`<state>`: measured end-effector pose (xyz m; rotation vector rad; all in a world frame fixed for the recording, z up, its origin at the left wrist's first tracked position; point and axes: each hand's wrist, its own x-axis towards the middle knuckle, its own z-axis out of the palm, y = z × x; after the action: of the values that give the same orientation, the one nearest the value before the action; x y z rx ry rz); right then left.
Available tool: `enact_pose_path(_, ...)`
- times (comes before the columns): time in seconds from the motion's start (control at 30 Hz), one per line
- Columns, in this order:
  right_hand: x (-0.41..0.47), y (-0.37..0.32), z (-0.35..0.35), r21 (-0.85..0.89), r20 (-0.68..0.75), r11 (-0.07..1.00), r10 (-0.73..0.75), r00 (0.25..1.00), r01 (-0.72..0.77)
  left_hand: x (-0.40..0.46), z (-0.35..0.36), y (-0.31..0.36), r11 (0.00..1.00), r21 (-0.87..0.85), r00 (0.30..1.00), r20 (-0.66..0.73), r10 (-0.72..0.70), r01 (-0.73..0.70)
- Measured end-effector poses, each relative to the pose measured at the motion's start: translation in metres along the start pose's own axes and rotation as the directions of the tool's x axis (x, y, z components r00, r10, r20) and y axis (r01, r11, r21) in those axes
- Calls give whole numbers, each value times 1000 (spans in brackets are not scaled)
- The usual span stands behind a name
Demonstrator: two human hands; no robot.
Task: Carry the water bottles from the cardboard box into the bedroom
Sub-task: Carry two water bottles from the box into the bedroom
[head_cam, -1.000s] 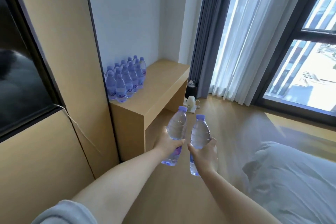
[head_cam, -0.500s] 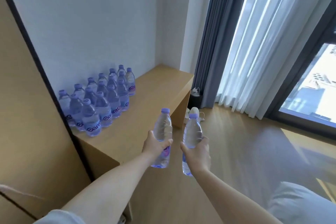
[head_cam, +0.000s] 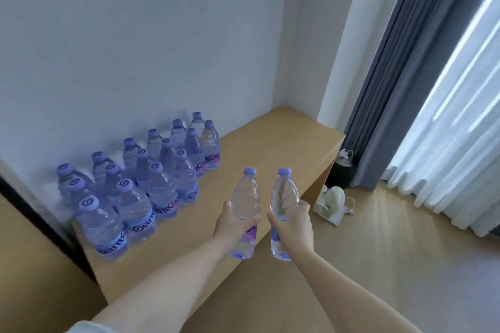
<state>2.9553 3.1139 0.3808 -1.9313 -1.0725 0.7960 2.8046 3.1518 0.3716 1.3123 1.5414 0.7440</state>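
Note:
I hold two clear water bottles with purple caps upright in front of me. My left hand (head_cam: 234, 220) grips the left bottle (head_cam: 245, 197) around its middle. The right bottle (head_cam: 284, 194) is gripped the same way in my right hand (head_cam: 293, 223). Both hang over the front edge of a light wooden desk (head_cam: 270, 143). Several identical bottles (head_cam: 140, 184) stand in rows on the desk's left part against the white wall. The cardboard box is out of view.
A wooden cabinet side with a dark edge (head_cam: 40, 205) borders the desk on the left. Grey and white curtains (head_cam: 433, 116) hang on the right. A small white appliance with a cable (head_cam: 332, 204) and a dark bin (head_cam: 345, 170) sit on the wood floor beside the desk.
I have come closer to the desk and turned left. The rows of bottles appear nearer and larger, the bed has left the view. Both hands still hold their bottles upright.

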Motion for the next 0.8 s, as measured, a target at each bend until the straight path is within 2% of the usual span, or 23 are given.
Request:
enact_pose_path(0.17, 99, -13, 8, -13, 268, 998, -59, 962, 65, 62, 17, 18, 994, -92, 988, -134, -74, 62)
enact_pose_path(0.3, 158, -36, 19, -59, 408, 987, -113, 906, 150, 98, 20, 31, 972, -197, 949, -259, -178, 129)
enact_pose_path(0.5, 208, -61, 64, -74, 543, 992, -45, 839, 102, 141, 0, 16, 951, -273, 889, -384, -249, 149)
enact_pose_path(0.63, 230, -72, 96, -55, 620, 998, 21, 784, 16, 163, -12, 8, 932, -333, 819, -489, -299, 142)
enact_pose_path(0.73, 240, -77, 114, -85, 636, 996, 35, 771, 24, 178, -15, 4, 937, -318, 831, -474, -290, 145)
enact_pose_path(0.8, 248, -82, 125, -109, 644, 989, -10, 765, 105, 189, -16, 5, 936, -322, 836, -467, -289, 143)
